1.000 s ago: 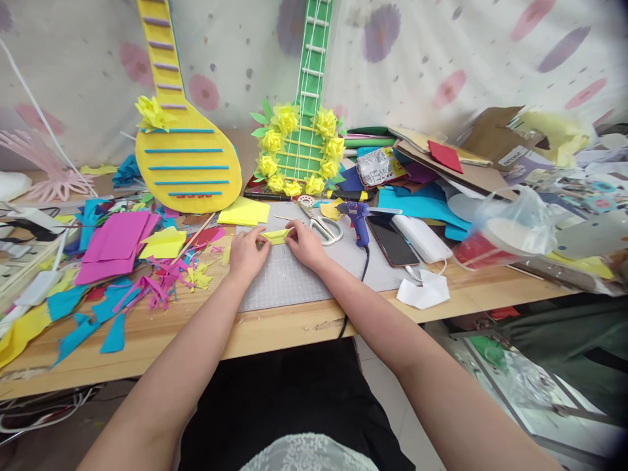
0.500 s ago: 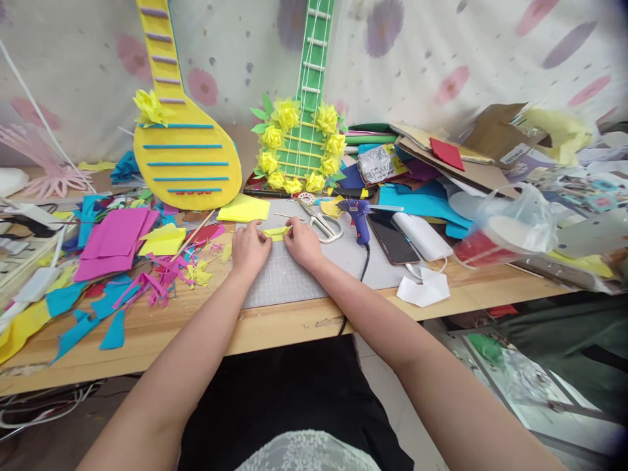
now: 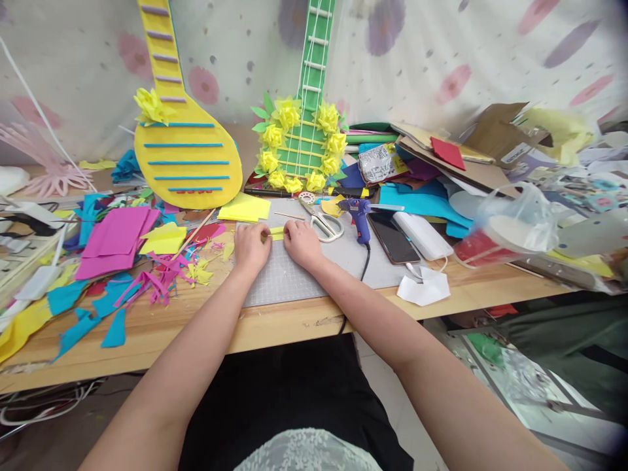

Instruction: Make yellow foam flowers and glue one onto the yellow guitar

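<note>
Between my two hands lies a narrow folded strip of yellow paper (image 3: 277, 233), flat on the grey cutting mat (image 3: 275, 281). My left hand (image 3: 252, 247) has its curled fingers closed on the strip's left end. The right end is under the bent fingers of my right hand (image 3: 301, 243), which press it to the mat. Just beyond my hands are a thin wooden stick (image 3: 289, 215) and a stack of yellow paper (image 3: 244, 207). White-handled scissors (image 3: 328, 227) lie to the right of my right hand, with a purple glue gun (image 3: 360, 219) beside them.
A yellow paper lute (image 3: 189, 163) and a green one (image 3: 314, 72) with yellow flowers lean at the back. Magenta sheets (image 3: 115, 242) and scraps lie left. A phone (image 3: 394, 237), white power bank (image 3: 422, 235) and bagged cup (image 3: 505, 239) stand right. The glue gun's cord (image 3: 366, 261) crosses the mat.
My fingers have shifted slightly along the yellow strip, and the strip looks flatter now. Both hands stay in nearly the same place; nothing else has moved.
</note>
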### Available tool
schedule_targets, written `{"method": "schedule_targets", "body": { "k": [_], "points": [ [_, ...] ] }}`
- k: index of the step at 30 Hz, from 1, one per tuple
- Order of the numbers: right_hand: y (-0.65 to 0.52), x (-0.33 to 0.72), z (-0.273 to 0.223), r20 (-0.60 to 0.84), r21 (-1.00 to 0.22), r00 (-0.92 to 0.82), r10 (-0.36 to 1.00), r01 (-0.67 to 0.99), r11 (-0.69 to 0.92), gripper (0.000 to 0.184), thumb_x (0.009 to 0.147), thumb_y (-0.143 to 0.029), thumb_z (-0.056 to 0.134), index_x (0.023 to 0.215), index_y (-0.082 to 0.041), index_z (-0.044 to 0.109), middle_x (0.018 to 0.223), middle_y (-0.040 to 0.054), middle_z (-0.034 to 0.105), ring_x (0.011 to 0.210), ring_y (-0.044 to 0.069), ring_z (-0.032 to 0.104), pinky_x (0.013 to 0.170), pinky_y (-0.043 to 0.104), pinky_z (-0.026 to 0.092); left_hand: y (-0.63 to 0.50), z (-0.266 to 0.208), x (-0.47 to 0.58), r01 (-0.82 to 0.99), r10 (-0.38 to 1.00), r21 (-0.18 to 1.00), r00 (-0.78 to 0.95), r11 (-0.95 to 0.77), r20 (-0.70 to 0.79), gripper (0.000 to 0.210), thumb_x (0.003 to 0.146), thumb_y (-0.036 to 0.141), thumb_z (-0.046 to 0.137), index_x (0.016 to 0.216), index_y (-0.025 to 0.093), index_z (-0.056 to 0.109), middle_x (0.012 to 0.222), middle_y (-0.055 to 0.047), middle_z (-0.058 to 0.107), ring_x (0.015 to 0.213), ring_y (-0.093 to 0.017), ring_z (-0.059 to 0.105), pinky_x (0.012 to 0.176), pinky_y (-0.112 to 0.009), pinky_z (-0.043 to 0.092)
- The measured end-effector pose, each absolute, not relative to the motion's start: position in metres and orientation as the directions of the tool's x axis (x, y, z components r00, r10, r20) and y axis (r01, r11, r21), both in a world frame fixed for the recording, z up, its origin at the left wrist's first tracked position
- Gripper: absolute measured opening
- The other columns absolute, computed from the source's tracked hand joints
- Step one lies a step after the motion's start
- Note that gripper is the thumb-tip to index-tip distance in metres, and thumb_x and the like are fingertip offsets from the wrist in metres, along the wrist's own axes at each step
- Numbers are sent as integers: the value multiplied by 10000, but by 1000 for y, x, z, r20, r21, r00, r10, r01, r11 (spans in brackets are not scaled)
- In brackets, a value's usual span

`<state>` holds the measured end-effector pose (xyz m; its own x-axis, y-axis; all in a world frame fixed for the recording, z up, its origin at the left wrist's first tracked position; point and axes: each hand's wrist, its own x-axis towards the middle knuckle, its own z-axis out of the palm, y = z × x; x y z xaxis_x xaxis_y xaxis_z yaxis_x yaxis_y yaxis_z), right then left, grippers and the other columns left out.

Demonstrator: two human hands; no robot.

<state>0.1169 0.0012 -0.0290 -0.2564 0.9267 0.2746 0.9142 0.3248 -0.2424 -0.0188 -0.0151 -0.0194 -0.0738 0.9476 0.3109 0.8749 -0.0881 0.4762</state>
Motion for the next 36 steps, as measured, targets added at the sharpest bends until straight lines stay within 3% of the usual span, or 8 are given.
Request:
{"method": "schedule_targets", "body": {
  "k": [5, 13, 18, 24, 36],
  "points": [
    [1, 116, -29, 278, -196, -266, 923, 925, 325, 245, 911, -211, 366, 1010, -136, 577, 1004, 113, 611, 957, 244, 497, 812, 330, 350, -15, -22, -17, 911, 937, 398, -42, -106, 347, 176, 757, 187, 541, 794, 238, 705, 969, -85, 594, 1034, -286, 451, 900, -406, 365],
    [1, 115, -29, 287, -214, -268, 920, 918, 334, 241, 884, -287, 447, 989, -118, 584, 1024, 130, 603, 988, 257, 480, 856, 349, 355, -13, -22, -13, 912, 936, 406, -95, -55, 339, 165, 741, 357, 606, 774, 234, 710, 982, -90, 566, 1043, -290, 439, 937, -427, 343],
    [1, 115, -30, 282, -217, -270, 921, 917, 336, 207, 871, -193, 419, 992, -130, 574, 1007, 119, 596, 969, 249, 477, 832, 344, 358, -13, -21, -11, 911, 946, 412, -112, -25, 305, 133, 746, 273, 580, 784, 244, 704, 1010, -85, 564, 1074, -288, 435, 956, -433, 326],
    [3, 118, -32, 290, -253, -279, 916, 900, 354, 237, 825, -101, 410, 1014, -132, 549, 1001, 115, 589, 951, 239, 470, 847, 334, 351, -15, -21, -13, 901, 951, 434, -120, -16, 285, 235, 731, 139, 525, 788, 271, 711, 1005, -78, 564, 1082, -280, 435, 963, -445, 316],
    [1, 121, -32, 287, -355, -260, 922, 865, 355, 290, 824, -42, 317, 1007, -133, 524, 1022, 121, 584, 945, 228, 472, 848, 316, 360, -8, -23, -17, 849, 963, 526, -173, 39, 209, 201, 722, 138, 539, 756, 272, 685, 977, -82, 571, 1025, -304, 457, 910, -457, 334]
  ]
}}
